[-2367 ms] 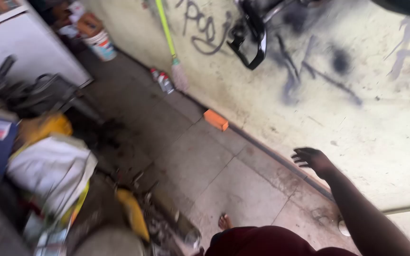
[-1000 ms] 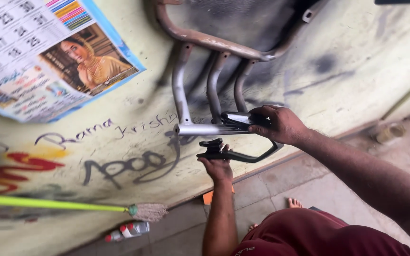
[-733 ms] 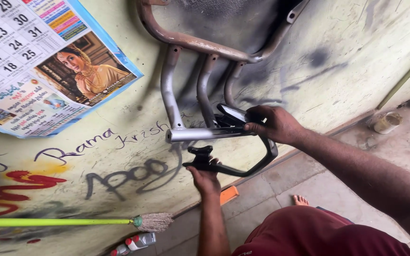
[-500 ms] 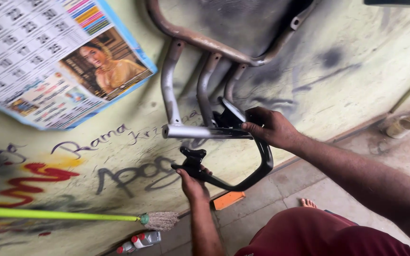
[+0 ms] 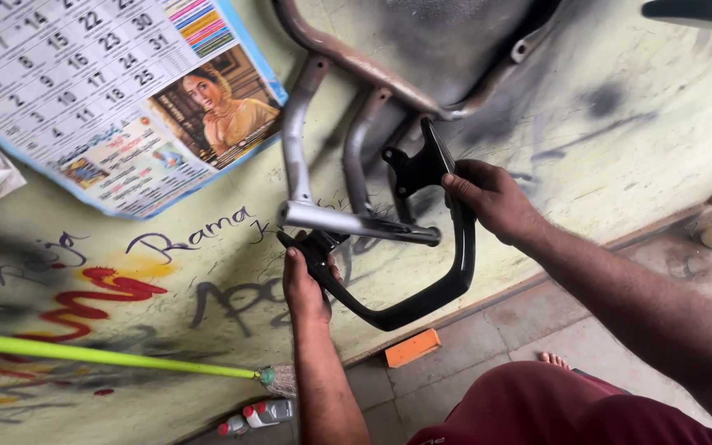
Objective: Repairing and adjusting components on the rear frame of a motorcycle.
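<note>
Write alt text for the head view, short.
Both hands hold a black curved bracket against a grey metal frame hung on a painted wall: left hand at its lower end, right hand near its top. A calendar hangs upper left.

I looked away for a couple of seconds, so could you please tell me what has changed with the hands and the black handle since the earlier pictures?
About two seconds ago only one hand showed, empty, near the floor. Now both hands grip the black curved handle: the left hand at its lower end, the right hand at its upper end. Over the last second the handle has tilted, its lower end dropping. The grey metal frame, the calendar and the broom stayed put.
</note>
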